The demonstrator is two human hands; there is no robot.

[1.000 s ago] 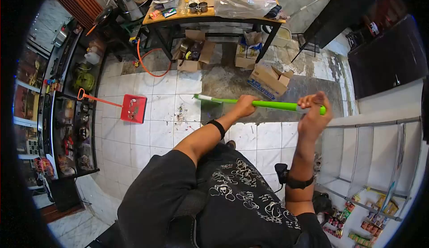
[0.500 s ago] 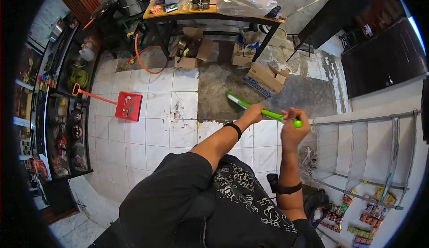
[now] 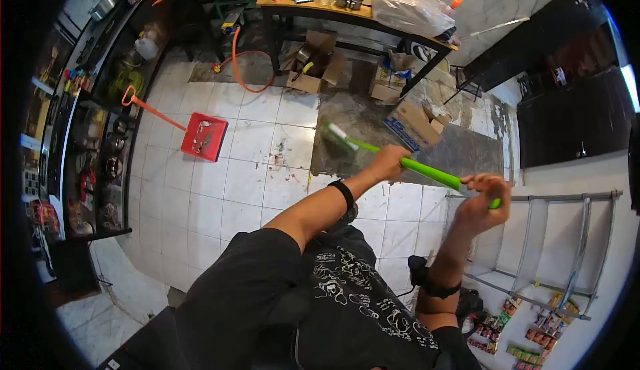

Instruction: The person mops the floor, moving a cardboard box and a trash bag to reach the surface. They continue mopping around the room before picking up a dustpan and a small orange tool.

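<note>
Both hands, left hand [image 3: 388, 163] and right hand [image 3: 483, 197], clasp bright-green broom handle [image 3: 433, 172] (tilted)

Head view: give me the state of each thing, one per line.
green broom handle: gripped by both hands, slanting down toward the floor
left hand: closed around the handle
right hand: closed near the handle's top end
red dustpan: flat on the tiles, debris inside
cardboard boxes: flaps open

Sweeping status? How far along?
Partly done: the red dustpan already holds some debris. In hand: left hand and right hand grip the green broom handle. Left: a debris patch on the white tiles, not yet in the pan.
</note>
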